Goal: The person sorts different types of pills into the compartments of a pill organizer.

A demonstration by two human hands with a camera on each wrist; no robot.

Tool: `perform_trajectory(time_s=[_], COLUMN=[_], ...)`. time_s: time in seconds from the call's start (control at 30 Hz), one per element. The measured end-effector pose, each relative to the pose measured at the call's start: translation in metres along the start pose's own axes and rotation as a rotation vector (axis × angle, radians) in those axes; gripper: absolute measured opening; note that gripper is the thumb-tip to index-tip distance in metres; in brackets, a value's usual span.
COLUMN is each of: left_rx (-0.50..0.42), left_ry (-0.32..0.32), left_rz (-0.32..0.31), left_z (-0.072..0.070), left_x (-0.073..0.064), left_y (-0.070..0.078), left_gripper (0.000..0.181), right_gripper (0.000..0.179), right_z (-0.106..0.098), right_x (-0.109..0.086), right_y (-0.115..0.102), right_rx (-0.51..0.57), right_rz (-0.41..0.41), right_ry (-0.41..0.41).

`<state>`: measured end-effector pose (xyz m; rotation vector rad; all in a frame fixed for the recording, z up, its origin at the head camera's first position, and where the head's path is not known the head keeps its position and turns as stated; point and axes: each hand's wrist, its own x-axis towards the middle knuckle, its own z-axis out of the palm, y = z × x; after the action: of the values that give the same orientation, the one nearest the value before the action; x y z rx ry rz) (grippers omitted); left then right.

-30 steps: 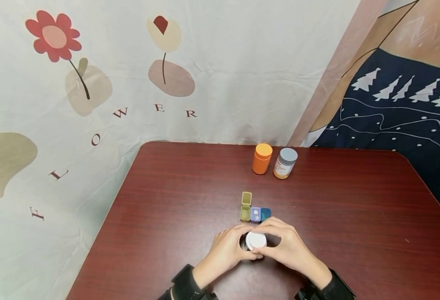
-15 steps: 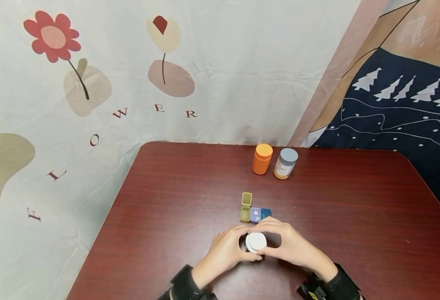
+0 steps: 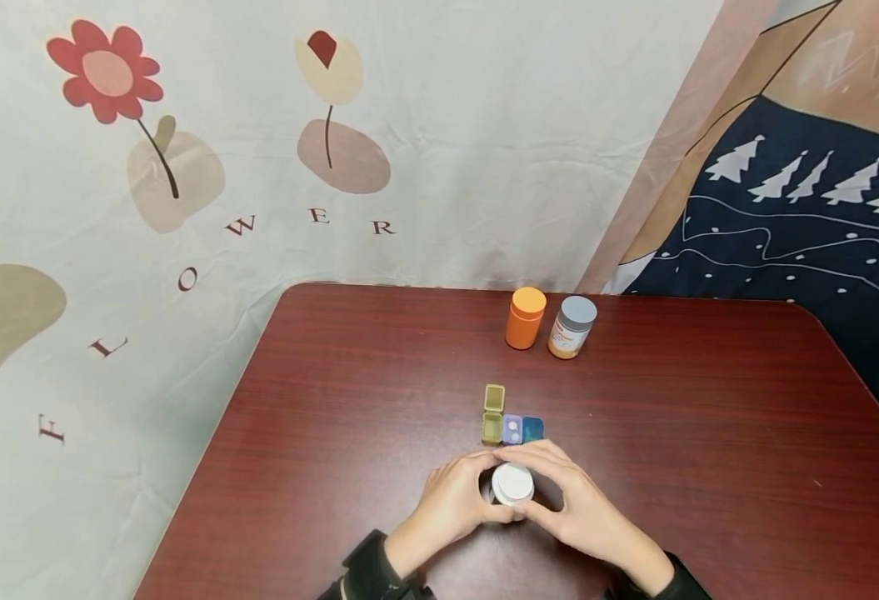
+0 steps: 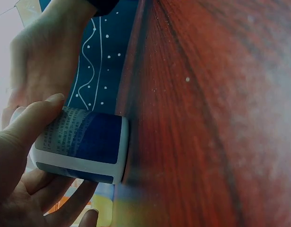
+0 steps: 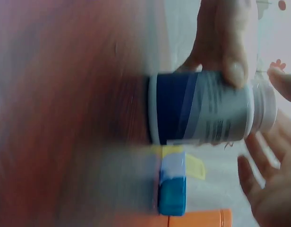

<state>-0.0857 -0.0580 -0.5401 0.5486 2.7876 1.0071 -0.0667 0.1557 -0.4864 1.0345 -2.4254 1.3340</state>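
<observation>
My left hand [image 3: 457,492] grips a pill bottle [image 4: 84,142] around its body, thumb on one side and fingers on the other. It stands upright, with a blue and grey printed label and a white cap [image 3: 512,483]. Around the cap, my right hand [image 3: 585,508] is spread, its thumb [image 5: 283,85] a little off the cap's edge and its fingers [image 5: 273,146] on the far side. Just beyond the hands lies a small pill organizer [image 3: 512,428] in green, lilac and blue. Its green lid [image 3: 495,397] is flipped back, and something white shows in the lilac compartment.
Farther back on the dark red table [image 3: 364,375] stand an orange bottle [image 3: 525,318] and a grey-capped jar [image 3: 572,327] with a white label. A printed cloth [image 3: 446,125] hangs behind the table's back edge.
The right hand has turned slightly about the cap, and its thumb and forefinger have spread wider apart. The left hand and the bottle stay in nearly the same place.
</observation>
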Motion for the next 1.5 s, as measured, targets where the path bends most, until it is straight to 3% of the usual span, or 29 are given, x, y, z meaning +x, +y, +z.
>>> perform_trajectory(time_s=[0.13, 0.23, 0.4, 0.63, 0.83, 1.07, 1.27, 1.5], left_rx=[-0.024, -0.046, -0.063, -0.028, -0.012, -0.032, -0.095, -0.109], left_ry=[0.010, 0.008, 0.002, 0.012, 0.009, 0.003, -0.017, -0.029], left_rz=[0.014, 0.020, 0.026, 0.034, 0.026, 0.044, 0.029, 0.014], left_z=[0.000, 0.001, 0.005, 0.009, 0.010, 0.008, 0.005, 0.004], left_x=[0.001, 0.001, 0.002, 0.003, 0.003, 0.003, 0.002, 0.001], left_y=[0.000, -0.002, -0.007, -0.011, -0.011, -0.011, -0.010, -0.008], left_gripper=[0.066, 0.065, 0.066, 0.070, 0.070, 0.070, 0.068, 0.072], right_gripper=[0.067, 0.070, 0.080, 0.072, 0.061, 0.062, 0.063, 0.060], right_z=[0.012, 0.020, 0.026, 0.027, 0.024, 0.015, 0.002, -0.010], right_x=[-0.001, -0.001, -0.001, 0.002, 0.001, 0.001, 0.007, 0.011], right_y=[-0.010, -0.018, -0.023, -0.022, -0.024, -0.021, -0.013, -0.010], right_rx=[-0.049, -0.145, -0.354, -0.505, -0.472, -0.400, -0.271, -0.255], right_rz=[0.086, 0.139, 0.191, 0.126, 0.083, -0.009, -0.126, -0.180], right_ry=[0.171, 0.254, 0.260, 0.262, 0.255, 0.213, 0.119, 0.008])
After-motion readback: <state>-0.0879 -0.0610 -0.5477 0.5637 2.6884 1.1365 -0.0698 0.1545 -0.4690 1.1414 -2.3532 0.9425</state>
